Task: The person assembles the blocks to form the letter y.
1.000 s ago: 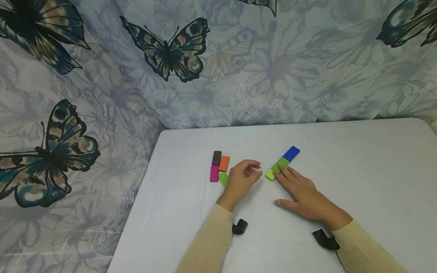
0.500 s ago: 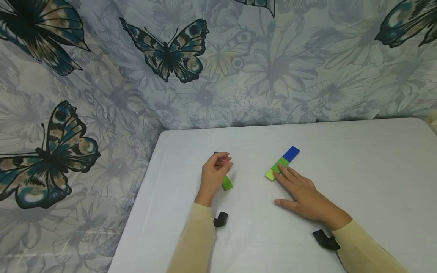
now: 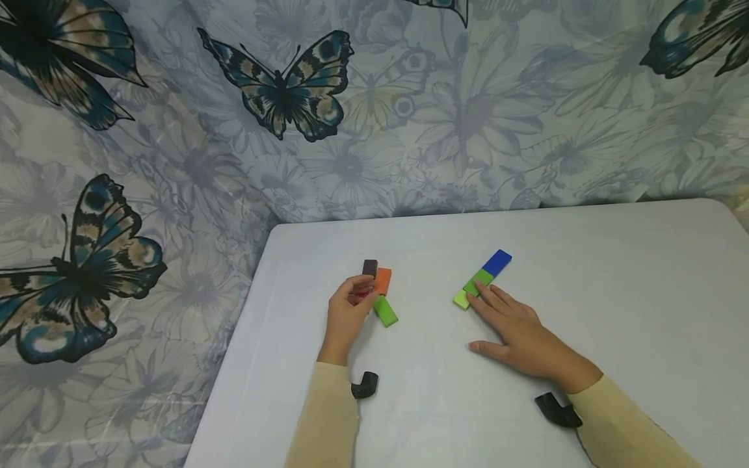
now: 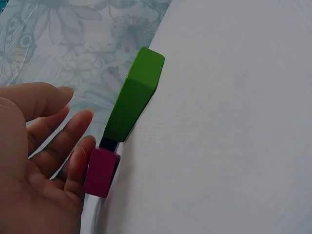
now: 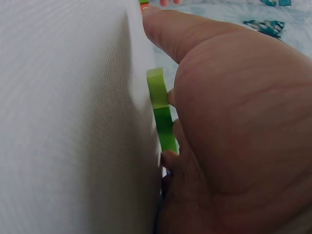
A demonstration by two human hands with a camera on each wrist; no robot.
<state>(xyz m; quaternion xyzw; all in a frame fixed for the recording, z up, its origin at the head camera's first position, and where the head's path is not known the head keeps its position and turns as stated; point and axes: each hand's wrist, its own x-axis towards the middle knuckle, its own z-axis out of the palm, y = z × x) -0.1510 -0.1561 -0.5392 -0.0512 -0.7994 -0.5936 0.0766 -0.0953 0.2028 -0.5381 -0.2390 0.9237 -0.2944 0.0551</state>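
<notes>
My left hand hovers at the left group of blocks, fingers loosely bent. In the left wrist view its thumb and fingers stand apart, with fingers right beside a magenta block. From the head view that hand hides most of the magenta block. Around it lie a dark block, an orange block and a slanted green block. My right hand lies with extended fingers against a diagonal row: a lime block, a green block and a blue block.
All the blocks lie on a white table. Behind its far edge hangs a butterfly-patterned cloth, which also covers the left side. A black wrist mount is by the left sleeve, another black mount by the right.
My left hand has moved left from between the two groups, first over the left blocks, then to the magenta one, uncovering the orange and green blocks. The right hand stays in place.
</notes>
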